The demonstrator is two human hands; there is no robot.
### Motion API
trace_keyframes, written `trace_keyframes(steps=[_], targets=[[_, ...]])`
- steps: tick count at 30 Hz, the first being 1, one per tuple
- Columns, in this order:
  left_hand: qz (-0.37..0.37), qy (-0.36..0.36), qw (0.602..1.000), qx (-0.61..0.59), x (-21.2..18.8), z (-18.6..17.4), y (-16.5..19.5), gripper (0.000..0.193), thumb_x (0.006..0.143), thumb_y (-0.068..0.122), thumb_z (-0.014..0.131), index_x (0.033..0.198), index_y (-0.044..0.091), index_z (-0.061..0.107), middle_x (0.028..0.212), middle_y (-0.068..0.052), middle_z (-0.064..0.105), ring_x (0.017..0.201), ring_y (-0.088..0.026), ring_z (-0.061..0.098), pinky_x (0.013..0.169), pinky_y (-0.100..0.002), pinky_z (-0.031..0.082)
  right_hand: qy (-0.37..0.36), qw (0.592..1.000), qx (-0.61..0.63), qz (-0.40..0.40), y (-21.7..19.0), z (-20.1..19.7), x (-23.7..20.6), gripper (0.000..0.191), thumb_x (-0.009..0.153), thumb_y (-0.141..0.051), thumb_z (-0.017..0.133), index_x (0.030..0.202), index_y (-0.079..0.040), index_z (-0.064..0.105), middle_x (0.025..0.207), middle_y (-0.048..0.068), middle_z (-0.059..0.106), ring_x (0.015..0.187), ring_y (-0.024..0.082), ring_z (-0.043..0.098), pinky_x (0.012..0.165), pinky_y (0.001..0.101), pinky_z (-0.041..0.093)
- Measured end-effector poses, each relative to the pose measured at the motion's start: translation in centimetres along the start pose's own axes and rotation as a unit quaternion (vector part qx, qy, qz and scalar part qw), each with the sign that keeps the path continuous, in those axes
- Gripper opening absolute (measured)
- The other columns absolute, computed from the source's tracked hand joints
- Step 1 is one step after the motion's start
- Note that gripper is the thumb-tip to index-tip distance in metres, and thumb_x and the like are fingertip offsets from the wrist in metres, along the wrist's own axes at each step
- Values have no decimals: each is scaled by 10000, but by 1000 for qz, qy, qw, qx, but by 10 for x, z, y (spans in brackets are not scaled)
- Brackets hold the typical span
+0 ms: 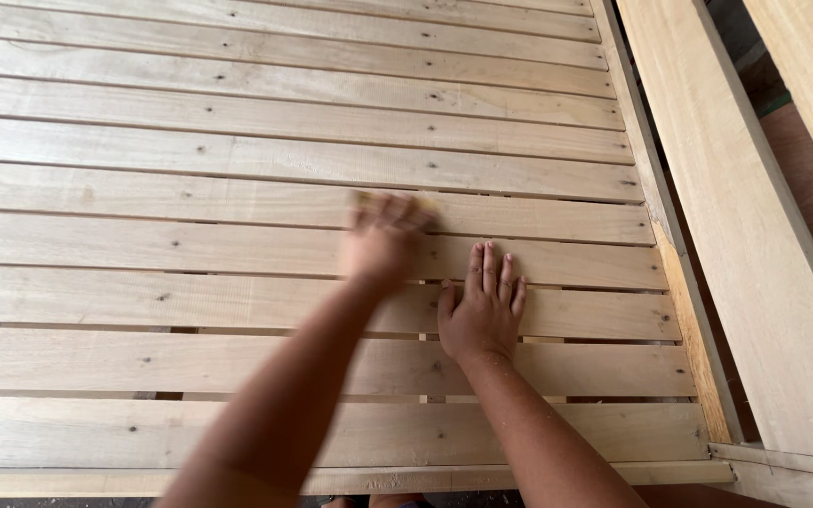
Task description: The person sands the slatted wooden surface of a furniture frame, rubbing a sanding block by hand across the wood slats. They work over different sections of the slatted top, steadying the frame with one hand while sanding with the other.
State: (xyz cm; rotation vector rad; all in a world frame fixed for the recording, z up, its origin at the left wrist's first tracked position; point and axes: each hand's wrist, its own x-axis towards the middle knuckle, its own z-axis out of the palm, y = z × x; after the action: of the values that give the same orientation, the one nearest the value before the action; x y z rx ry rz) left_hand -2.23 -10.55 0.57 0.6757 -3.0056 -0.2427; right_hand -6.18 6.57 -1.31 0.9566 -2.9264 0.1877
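Your left hand (383,240), blurred, pinches a thin, light, floppy sandpaper scrap (392,199) flat against stiff slats (190,249); your right hand (484,306) lies spread, bracing.

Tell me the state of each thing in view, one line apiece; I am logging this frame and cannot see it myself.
Left hand: blurred, on a slat, over a small yellowish piece.
Yellowish piece: mostly hidden under the left hand; kind unclear.
Right hand: open, palm flat on the slats, fingers together.
Wooden slats: bare, pale, lying side by side with narrow gaps.
Side rail: bare wood, running along the slats' right ends.
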Motion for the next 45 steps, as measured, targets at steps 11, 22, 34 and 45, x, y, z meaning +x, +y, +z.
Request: trace_keyframes(steps=[11, 22, 34, 45], targets=[[-75, 122, 989, -36, -111, -19, -175, 441, 1026, 265, 526, 1456, 358, 570, 1586, -9, 459, 1504, -218, 343, 1196, -508, 244, 5, 1000, 0, 14, 1, 9, 2, 730, 995, -469, 370, 1619, -131, 199, 1701, 33, 163, 1554, 277, 118, 1244, 495, 37], [-98, 147, 984, 7, -95, 11, -94, 428, 1008, 323, 508, 1428, 369, 578, 1531, -1, 502, 1475, -304, 348, 1233, -580, 120, 64, 995, 76, -19, 14, 26, 3, 623, 1060, -435, 308, 1587, -105, 340, 1681, 59, 282, 1563, 280, 193, 1262, 486, 82], [-52, 94, 994, -17, -144, -14, -140, 627, 904, 156, 566, 1498, 350, 512, 1606, 3, 428, 1496, -231, 334, 1163, -530, 245, 55, 988, 90, -117, 39, 38, -19, 670, 1063, -465, 299, 1611, -82, 260, 1682, 135, 260, 1557, 284, 203, 1255, 458, 114], [-138, 145, 979, 44, -169, -17, -153, 616, 859, 273, 709, 1456, 337, 578, 1562, -10, 492, 1500, -297, 379, 1246, -611, 163, 35, 975, 183, -122, 40, 19, -41, 670, 1066, -450, 297, 1613, -65, 252, 1674, 136, 291, 1559, 279, 222, 1264, 444, 123]])
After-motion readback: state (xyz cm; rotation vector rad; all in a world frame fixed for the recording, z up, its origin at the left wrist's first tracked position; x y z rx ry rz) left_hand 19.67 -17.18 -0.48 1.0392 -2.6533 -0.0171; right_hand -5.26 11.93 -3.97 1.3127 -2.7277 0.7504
